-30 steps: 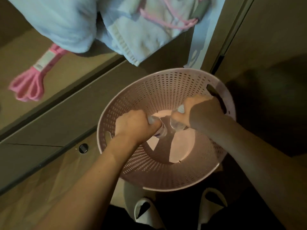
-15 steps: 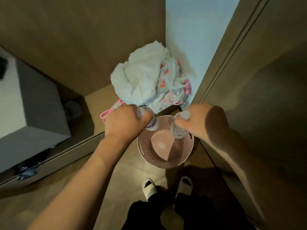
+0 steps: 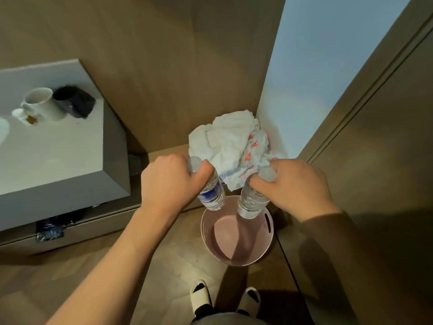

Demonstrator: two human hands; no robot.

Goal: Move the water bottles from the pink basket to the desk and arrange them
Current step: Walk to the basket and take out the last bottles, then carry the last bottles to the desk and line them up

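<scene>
1. Left hand: grip clenched round the neck of the left bottle, just under its cap; body hangs down and tilts right, above the far rim of the basket.
2. Right hand: grip clenched round the neck of the right bottle, cap showing above the fingers; body hangs below the grip, over the basket's far right side.
3. Both bottles: clear of the basket, well apart from its floor, near each other but not touching.
4. Basket: on the floor near the feet; no other bottle visible inside.
5. Table: far left, carrying a mug and a dark object; bare top on the near side.
6. Step in hand, judged: carry both bottles left to the table. Keep a firm neck grip, lift above the table edge, set each down upright on the bare near part, clear of the mug, side by side.
</scene>
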